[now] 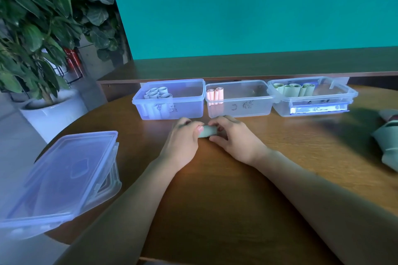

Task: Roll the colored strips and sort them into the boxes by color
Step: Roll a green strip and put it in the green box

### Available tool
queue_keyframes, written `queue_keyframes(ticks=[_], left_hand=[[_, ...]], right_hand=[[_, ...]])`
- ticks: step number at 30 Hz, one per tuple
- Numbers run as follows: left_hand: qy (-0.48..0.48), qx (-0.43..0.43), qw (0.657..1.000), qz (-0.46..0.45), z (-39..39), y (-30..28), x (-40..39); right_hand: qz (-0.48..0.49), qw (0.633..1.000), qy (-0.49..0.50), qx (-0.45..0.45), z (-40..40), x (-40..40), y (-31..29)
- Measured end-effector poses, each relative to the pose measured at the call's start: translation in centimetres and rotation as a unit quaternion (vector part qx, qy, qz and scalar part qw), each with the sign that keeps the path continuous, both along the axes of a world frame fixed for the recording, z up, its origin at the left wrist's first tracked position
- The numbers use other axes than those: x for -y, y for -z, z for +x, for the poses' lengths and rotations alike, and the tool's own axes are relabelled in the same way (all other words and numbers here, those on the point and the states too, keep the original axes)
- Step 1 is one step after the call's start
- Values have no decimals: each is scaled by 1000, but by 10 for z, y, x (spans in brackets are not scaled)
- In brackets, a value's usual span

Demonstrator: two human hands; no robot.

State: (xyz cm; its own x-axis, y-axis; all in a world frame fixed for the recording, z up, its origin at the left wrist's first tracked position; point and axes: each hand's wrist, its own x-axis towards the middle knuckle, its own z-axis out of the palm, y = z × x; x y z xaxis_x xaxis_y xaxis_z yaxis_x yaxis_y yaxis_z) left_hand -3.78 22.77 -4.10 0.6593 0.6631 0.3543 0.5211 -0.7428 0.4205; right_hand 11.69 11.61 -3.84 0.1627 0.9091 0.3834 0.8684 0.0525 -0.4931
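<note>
Pinched at mid-frame between left hand [183,135] and right hand [231,135], pale green rolled strip [206,131], just below three clear boxes [239,98].

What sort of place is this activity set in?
Probably an office or lobby, not a home: a wooden table against a teal partition, with a large potted plant beside it.

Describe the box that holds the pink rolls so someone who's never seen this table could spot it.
Along the far edge of the wooden table stand three clear plastic boxes in a row. The middle box is the one. Unlike its fuller neighbours, it holds just a few pink rolls, in its left end.
</note>
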Motion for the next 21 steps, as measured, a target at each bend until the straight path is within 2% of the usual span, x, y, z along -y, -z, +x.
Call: queue_keyframes(ticks=[5,14,18,21], left_hand=[[56,74,996,11,-1,-3,1],[24,27,999,-9,6,-8,3],[40,41,998,-21,4,-6,11],[45,93,993,-63,8,-7,26]], right_hand=[[5,999,26,-19,8,-11,2],[-12,999,27,-23,8,-11,0],[-10,996,27,-86,7,7,-3],[42,982,38,-182,8,28,-4]])
